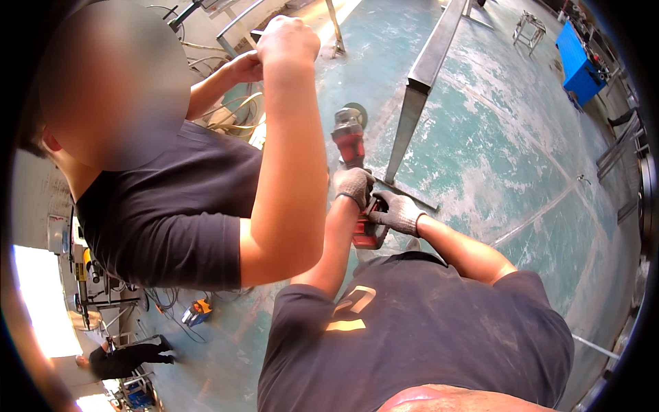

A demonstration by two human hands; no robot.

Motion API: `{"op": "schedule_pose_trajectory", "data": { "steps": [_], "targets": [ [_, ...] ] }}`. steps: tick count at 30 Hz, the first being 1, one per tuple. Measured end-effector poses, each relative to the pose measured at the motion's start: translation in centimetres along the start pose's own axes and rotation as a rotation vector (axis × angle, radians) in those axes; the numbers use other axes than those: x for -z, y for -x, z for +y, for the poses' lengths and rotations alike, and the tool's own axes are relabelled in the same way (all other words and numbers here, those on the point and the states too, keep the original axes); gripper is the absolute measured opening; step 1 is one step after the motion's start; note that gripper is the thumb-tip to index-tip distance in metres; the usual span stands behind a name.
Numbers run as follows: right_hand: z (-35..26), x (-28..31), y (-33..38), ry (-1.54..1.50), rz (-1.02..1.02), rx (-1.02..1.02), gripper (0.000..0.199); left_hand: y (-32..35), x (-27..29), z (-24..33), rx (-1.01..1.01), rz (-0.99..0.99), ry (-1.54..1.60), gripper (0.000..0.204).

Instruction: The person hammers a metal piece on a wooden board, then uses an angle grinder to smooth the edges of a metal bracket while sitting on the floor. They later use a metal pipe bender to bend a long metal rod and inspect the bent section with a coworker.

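Your grey-gloved left hand point(352, 184) and right hand point(398, 213) clamp the red-and-black grinder point(352, 152), long axis toward twelve o'clock, left nearer its disc point(358, 115)

Angle grinder point(349, 145) with a red and black plastic-looking body and a dull grey head. Left glove point(352, 184) and right glove point(398, 214) are matt, rough-looking knitted cloth. The square tube point(436, 48) is grey metal, smooth, shiny along its top. Green floor point(511, 137) looks painted, worn and patchy. Wearer's dark T-shirt point(432, 329): soft matt cloth, dusty, with a flat, smooth-looking print point(351, 311).
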State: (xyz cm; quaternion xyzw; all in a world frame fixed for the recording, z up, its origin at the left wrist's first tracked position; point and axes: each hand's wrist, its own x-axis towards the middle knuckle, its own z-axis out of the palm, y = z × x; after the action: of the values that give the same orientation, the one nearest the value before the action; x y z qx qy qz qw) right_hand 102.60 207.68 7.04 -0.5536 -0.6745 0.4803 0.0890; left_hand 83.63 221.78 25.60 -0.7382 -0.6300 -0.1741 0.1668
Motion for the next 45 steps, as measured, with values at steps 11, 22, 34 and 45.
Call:
{"op": "schedule_pose_trajectory", "data": {
  "steps": [11, 22, 34, 45],
  "targets": [
    [2.7, 0.2, -2.3, -0.369, 0.054, 0.042, 0.067, 14.4, -15.8, 6.6, 1.076, -0.53, 1.162, 0.035],
    [1.1, -2.2, -3.4, -0.253, 0.3, 0.025, 0.042, 15.1, -9.7, 5.2, 0.823, -0.574, 1.213, 0.048],
    [0.4, -3.7, -3.5, -0.979, 0.222, 0.033, 0.038, 17.4, -11.3, 0.9, 0.58, -0.788, 1.389, 0.05],
    [2.9, -4.3, -5.9, -0.887, -0.12, -0.109, 0.038, 16.9, -12.6, -0.2, 0.715, -1.131, 1.204, 0.05]
  ]
}}
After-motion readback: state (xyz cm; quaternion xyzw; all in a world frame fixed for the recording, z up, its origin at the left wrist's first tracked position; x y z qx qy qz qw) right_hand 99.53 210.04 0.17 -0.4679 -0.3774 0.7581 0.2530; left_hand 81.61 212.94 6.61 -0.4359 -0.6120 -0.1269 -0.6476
